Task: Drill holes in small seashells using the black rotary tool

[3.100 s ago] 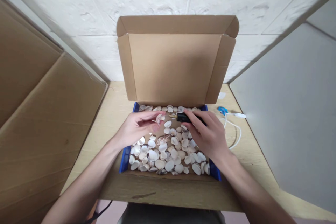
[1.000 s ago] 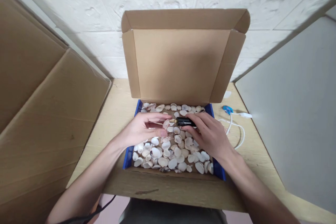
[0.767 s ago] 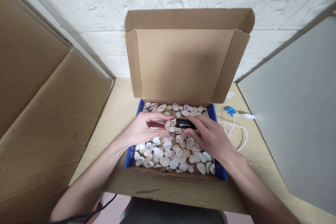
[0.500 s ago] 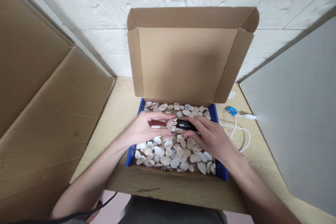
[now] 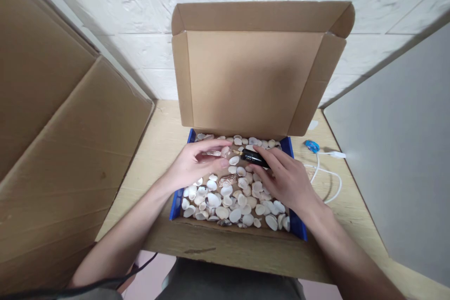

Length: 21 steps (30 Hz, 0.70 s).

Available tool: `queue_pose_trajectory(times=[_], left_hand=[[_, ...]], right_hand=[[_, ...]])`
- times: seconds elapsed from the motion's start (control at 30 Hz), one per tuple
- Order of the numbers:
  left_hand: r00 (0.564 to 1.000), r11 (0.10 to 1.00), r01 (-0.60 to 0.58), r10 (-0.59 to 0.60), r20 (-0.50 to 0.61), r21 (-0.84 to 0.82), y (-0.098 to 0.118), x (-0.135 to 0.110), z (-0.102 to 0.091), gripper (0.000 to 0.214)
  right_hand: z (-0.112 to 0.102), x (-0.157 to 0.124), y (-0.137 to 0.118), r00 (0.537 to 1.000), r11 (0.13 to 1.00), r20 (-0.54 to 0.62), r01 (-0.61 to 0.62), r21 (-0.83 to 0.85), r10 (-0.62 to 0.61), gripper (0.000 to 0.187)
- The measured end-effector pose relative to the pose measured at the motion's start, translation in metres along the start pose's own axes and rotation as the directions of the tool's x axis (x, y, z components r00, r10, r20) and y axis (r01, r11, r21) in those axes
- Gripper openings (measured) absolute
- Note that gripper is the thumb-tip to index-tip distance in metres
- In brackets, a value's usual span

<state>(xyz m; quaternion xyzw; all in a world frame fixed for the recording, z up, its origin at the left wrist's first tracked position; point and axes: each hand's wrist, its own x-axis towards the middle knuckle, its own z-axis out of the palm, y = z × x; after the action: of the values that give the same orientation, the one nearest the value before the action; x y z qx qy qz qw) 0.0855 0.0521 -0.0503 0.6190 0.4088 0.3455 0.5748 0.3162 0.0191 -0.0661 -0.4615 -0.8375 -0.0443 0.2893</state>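
Observation:
My left hand (image 5: 193,163) holds a small pinkish seashell (image 5: 225,152) between thumb and fingers, above the middle of an open cardboard box. In my right hand (image 5: 288,178) is a black mini electric drill (image 5: 253,157) with a brass-coloured chuck, its tip pointing left at the shell. A small gap appears between the tip and the shell, though the thin bit is hard to make out. Below both hands, many loose white shells (image 5: 213,200) cover the box floor. Among them lies a brown-speckled shell (image 5: 228,180).
The box has blue side walls (image 5: 298,225) and a raised brown lid (image 5: 246,79) at the back. A white cable (image 5: 333,176) with a blue-wrapped piece (image 5: 311,146) lies on the wooden table (image 5: 135,187) at right. A cardboard panel (image 5: 87,140) stands at left, a grey panel (image 5: 393,150) at right.
The drill has drawn back a little to the right, away from the shell. My left hand still holds the shell, slightly higher and turned. The speckled shell below now shows more fully.

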Motion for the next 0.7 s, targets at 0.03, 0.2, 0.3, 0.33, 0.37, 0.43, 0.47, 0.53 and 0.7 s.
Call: queue_pose_trajectory(times=[0.03, 0.2, 0.3, 0.33, 0.37, 0.43, 0.47, 0.53, 0.7], left_hand=[[1.000, 1.000, -0.011, 0.012, -0.020, 0.003, -0.0003, 0.0004, -0.0004, 0.038], [0.986, 0.998, -0.020, 0.030, -0.161, 0.061, -0.0009, 0.0025, -0.0011, 0.034], [0.974, 0.961, -0.050, 0.107, -0.198, 0.272, -0.0004, 0.0019, 0.0004, 0.033], [0.973, 0.930, -0.071, 0.145, -0.182, 0.361, 0.0001, 0.0013, 0.0012, 0.033], [0.972, 0.894, -0.093, 0.176, -0.152, 0.439, 0.0007, 0.0004, 0.0022, 0.032], [0.975, 0.833, -0.130, 0.205, -0.081, 0.539, 0.0021, -0.0014, 0.0039, 0.030], [0.978, 0.816, -0.140, 0.204, -0.053, 0.562, 0.0026, -0.0022, 0.0045, 0.029], [0.979, 0.801, -0.143, 0.199, -0.033, 0.582, 0.0032, -0.0032, 0.0052, 0.026], [0.968, 0.759, -0.154, 0.244, -0.056, 0.633, 0.0014, -0.0033, 0.0048, 0.030]], right_hand=[[-0.0001, 0.0000, 0.0004, 1.000, 1.000, -0.018, -0.003, -0.005, 0.002, 0.035], [0.0008, -0.0022, 0.0025, 0.997, 0.997, -0.069, -0.047, -0.053, 0.044, 0.036], [0.0016, -0.0026, 0.0031, 0.987, 0.987, -0.106, -0.132, -0.095, 0.121, 0.030], [0.0018, -0.0025, 0.0032, 0.984, 0.982, -0.110, -0.153, -0.107, 0.142, 0.029], [0.0019, -0.0023, 0.0031, 0.982, 0.979, -0.109, -0.168, -0.116, 0.156, 0.028], [0.0020, -0.0021, 0.0030, 0.980, 0.976, -0.106, -0.179, -0.123, 0.166, 0.027], [0.0021, -0.0021, 0.0029, 0.980, 0.976, -0.104, -0.181, -0.121, 0.169, 0.027], [0.0022, -0.0024, 0.0028, 0.980, 0.977, -0.094, -0.186, -0.105, 0.176, 0.027], [0.0026, -0.0034, 0.0030, 0.976, 0.974, -0.078, -0.208, -0.085, 0.202, 0.027]])
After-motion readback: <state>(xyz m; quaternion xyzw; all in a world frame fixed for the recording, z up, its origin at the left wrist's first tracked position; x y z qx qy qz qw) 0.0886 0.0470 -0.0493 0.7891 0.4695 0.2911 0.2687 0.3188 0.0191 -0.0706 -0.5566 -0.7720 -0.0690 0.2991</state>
